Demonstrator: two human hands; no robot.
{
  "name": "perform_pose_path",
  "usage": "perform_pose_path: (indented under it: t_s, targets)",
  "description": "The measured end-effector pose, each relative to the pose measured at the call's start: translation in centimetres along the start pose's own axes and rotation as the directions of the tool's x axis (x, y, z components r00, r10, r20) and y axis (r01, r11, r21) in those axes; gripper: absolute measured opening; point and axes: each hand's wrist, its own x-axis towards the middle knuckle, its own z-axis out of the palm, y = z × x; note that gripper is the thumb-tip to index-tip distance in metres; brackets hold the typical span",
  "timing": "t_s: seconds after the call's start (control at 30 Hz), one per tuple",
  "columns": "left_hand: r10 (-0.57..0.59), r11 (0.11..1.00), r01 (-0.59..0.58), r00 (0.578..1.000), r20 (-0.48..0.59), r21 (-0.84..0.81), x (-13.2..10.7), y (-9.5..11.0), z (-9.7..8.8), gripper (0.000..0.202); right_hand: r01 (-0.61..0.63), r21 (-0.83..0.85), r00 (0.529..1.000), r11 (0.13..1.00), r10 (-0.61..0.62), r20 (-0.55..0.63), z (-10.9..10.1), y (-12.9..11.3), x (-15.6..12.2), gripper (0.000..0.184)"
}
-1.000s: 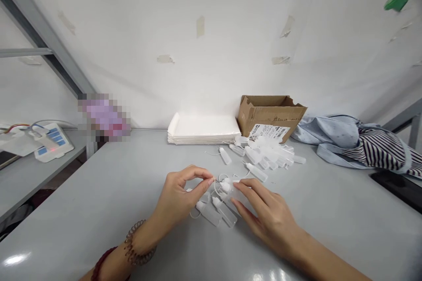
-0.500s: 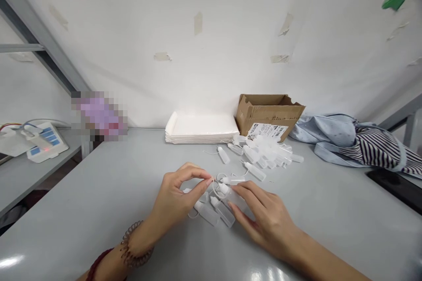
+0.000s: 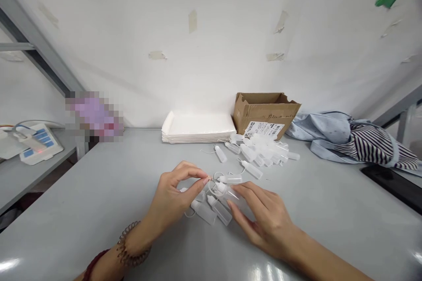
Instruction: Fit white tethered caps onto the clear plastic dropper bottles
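Note:
My right hand (image 3: 263, 217) grips a translucent squeeze bottle (image 3: 227, 193) with a white top between thumb and fingers, tilted toward the left. At its tip, the thumb and forefinger of my left hand (image 3: 180, 193) are pinched on the small end of the bottle's cap strap (image 3: 211, 188), which loops back to the neck; the end itself is mostly hidden by the fingertips. Similar bottles lie beneath and around the hands, among them one bottle (image 3: 220, 210) between the hands and another bottle (image 3: 203, 212) by my left thumb. One more bottle (image 3: 231, 179) lies just behind.
Farther back a heap of bottles (image 3: 263, 149) lies before an open cardboard box (image 3: 270, 114). Left of the box is a stack of white padded envelopes (image 3: 199, 127). A blue and striped cloth (image 3: 365, 140) and a dark phone-like object (image 3: 392, 186) lie at the right.
The view has turned slightly, so the scene sits a little farther left. The hands keep nearly the same hold, and the bottle has tilted or rolled slightly.

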Motion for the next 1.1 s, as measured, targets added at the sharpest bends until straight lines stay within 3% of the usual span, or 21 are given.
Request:
perform_pose_path:
  t_s: [1.1]
  targets:
    - [-0.053, 0.998, 0.053, 0.999, 0.011, -0.023, -0.08, -0.1, 0.26, 0.007, 0.018, -0.041, 0.998, 0.999, -0.021, -0.057, -0.07, -0.2, -0.19, 0.018]
